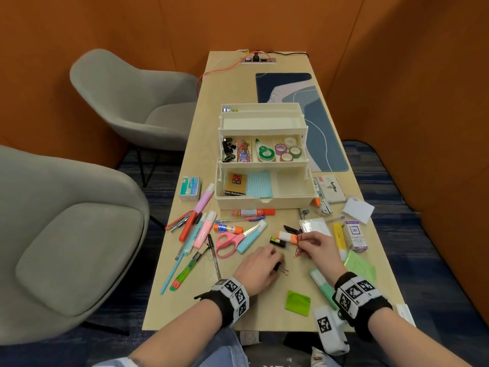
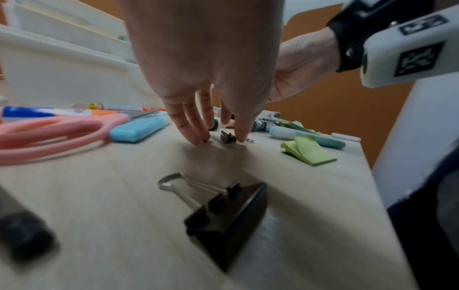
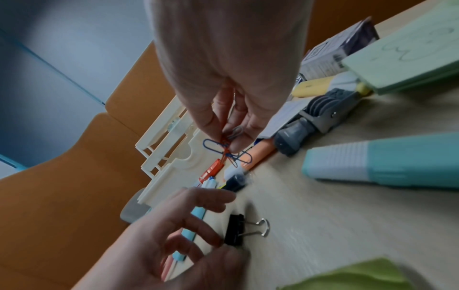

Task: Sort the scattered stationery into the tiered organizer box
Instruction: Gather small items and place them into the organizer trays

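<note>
2 hands work low over the front of the table [image 1: 238,313], each gathering small clips for the tiered organizer box [image 1: 264,200], which stands open further back with its trays stepped so every level can be reached. The right hand [image 1: 317,246] pinches a tangle of paper clips [image 3: 224,149] between thumb and fingertips, lifted just off the wood, likely so the loose wires come away together rather than 1 by 1. They are thin loops, orange-red and blue, hooked through each other and dangling below the pinch. The left hand [image 1: 260,266] reaches down with its fingers [image 2: 196,127] spread narrowly and tips on the tabletop beside a small black binder clip [image 2: 228,137]; it holds nothing that can be seen, and seems poised to nip that clip. A larger black binder clip [image 2: 228,221] lies free nearer the wrist, its silver handles folded flat. The middle tray of the box already carries black binder clips [image 1: 228,151] in its leftmost cell and coloured paper clips [image 1: 244,152] in the next, which suggests where both handfuls belong. Pink scissors [image 1: 232,241], pens and highlighters remain scattered to the left.
</note>
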Demonstrator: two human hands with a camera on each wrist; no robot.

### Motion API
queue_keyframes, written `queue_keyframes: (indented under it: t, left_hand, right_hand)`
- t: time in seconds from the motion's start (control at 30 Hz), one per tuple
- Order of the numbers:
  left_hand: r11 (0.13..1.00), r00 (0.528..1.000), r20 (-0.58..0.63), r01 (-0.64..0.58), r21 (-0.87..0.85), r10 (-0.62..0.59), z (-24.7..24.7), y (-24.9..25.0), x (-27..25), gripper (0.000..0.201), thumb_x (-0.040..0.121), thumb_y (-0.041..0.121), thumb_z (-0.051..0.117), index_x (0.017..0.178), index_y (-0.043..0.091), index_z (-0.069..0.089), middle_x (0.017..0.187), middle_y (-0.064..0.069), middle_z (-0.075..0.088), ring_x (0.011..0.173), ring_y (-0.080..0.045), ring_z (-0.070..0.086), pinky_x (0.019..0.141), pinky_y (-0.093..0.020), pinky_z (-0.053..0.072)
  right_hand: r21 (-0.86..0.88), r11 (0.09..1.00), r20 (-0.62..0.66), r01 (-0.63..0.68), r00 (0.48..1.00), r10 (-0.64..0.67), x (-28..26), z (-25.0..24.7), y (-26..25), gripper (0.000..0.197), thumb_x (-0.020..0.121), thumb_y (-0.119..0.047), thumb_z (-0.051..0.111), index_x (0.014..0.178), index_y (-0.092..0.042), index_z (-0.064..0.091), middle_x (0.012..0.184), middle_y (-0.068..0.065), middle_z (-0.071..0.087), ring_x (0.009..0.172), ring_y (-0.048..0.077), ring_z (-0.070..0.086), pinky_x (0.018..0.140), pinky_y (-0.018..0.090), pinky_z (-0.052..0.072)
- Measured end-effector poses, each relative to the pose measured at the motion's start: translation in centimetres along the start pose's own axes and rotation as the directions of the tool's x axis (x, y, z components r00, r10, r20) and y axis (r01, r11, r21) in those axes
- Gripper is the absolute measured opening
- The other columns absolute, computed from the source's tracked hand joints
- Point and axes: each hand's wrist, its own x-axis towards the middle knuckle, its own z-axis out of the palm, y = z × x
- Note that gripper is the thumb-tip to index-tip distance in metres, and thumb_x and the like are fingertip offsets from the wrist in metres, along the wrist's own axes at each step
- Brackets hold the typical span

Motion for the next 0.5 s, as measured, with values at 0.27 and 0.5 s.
queue_keyframes:
  t: [0.27,0.5]
  left_hand:
    - [0.998,0.999,0.020,0.033,0.058,-0.034,-1.0,-0.9,-0.2,0.026,0.094,0.019,0.047,0.117,0.009,0.053,0.116,-0.009,0.050,0.105,-0.026,0.049,0.083,-0.037,0.042]
    - [0.929,0.840,-0.407,0.276,-0.246,-0.357,-10.6,-6.8,2.9,0.025,0.092,0.032,0.055,0.113,0.018,0.058,0.109,0.005,0.056,0.101,-0.010,0.052,0.091,-0.027,0.047]
  right_hand:
    - [-0.018,1.000,-0.011,0.000,1.000,0.000,-0.8,-0.6,0.3,0.015,0.080,0.010,0.061,0.083,-0.005,0.066,0.072,0.014,0.066,0.064,0.022,0.062,0.056,0.013,0.050]
    - [0.004,1.000,-0.004,-0.029,1.000,0.029,-1.2,-1.3,-0.4,0.012,0.082,0.009,0.060,0.088,0.001,0.066,0.076,0.019,0.066,0.064,0.023,0.062,0.057,0.017,0.052]
